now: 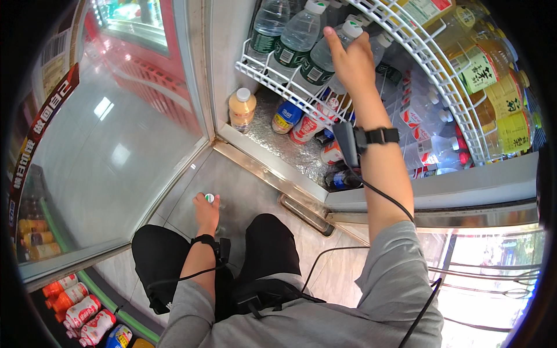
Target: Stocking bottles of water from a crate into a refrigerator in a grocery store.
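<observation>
Low over the floor between my knees, my left hand (206,213) grips a bottle by its white cap with a green mark (209,198). Most of that bottle is hidden by the hand. My right hand (354,65) reaches into an open drinks fridge, its thumb and fingers around the upper part of a clear water bottle (317,67) with a dark green label. This bottle stands on a white wire shelf (278,90), in the front row. Similar water bottles (300,32) stand beside and behind it.
Below the shelf are a bottle of light orange drink (242,108), a blue can (287,115) and other drinks. A curved wire rack (461,87) holds bottles at right. The glass door (109,143) stands open at left. A cable (387,195) hangs from my right wrist.
</observation>
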The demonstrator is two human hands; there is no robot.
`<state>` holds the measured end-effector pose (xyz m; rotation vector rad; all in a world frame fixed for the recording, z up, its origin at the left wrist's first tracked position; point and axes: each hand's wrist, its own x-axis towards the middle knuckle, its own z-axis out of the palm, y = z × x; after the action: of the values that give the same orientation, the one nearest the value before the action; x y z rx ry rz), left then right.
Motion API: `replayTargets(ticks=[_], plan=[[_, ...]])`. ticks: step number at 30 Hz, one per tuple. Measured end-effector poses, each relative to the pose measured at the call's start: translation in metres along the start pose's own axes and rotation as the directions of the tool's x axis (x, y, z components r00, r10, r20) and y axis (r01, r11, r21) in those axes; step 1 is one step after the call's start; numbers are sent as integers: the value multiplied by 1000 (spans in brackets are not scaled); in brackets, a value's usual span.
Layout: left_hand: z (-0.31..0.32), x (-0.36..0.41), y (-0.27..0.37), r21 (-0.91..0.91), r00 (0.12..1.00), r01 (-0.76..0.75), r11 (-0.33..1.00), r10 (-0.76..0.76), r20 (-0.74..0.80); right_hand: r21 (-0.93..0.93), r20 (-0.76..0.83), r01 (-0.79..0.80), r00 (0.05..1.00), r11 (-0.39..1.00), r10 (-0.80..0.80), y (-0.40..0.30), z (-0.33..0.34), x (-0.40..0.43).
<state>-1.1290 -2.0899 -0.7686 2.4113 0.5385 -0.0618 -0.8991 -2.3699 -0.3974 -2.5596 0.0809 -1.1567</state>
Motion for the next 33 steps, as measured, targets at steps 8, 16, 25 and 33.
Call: replayTargets(ticks=[8,16,25,33], plan=[[6,-2,-12,38,999,-7,999,9,-46,699,80,-360,898,618,433,131,-43,17],[1,3,-6,47,1000,15,999,-14,-20,204,84,-188,981,961,174,216,25,113],[-9,2,-3,45,1000,12,999,-12,-5,79,239,78,966,994,-95,263,23,137],[-3,-2,-15,3,1000,-17,1000,17,12,-93,202,278,945,956,-256,260,20,131]])
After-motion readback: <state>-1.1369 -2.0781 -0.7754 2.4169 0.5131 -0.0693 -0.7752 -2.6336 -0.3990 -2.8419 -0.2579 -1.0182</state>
